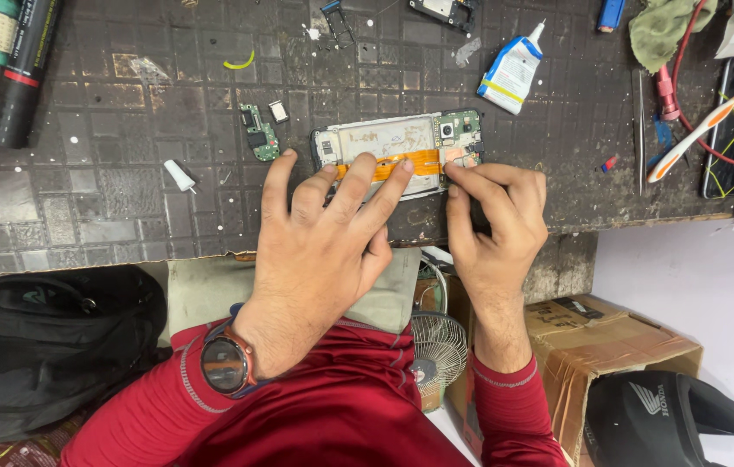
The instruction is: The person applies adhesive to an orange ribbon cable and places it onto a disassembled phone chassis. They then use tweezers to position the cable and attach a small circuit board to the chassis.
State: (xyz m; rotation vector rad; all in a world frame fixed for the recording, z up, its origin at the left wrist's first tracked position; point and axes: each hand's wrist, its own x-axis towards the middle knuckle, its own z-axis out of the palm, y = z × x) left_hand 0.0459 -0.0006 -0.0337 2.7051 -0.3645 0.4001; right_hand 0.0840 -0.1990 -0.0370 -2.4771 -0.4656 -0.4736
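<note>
Both hands press flat, fingers open, on your opened phone: left hand on its orange ribbon, which runs crosswise; right hand at its right end.

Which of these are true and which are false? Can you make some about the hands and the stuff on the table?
1. Both hands touch the open phone. True: the left hand lies across its orange strip, and the right hand presses its right end.
2. A watch is on the right wrist. False: it is on the left wrist.
3. A small green circuit board lies on the table left of the phone. True.
4. The toothbrush is in the left hand. False: it lies on the table, far to the right, and no hand touches it.
5. The glue tube lies beyond the phone. True.
</note>
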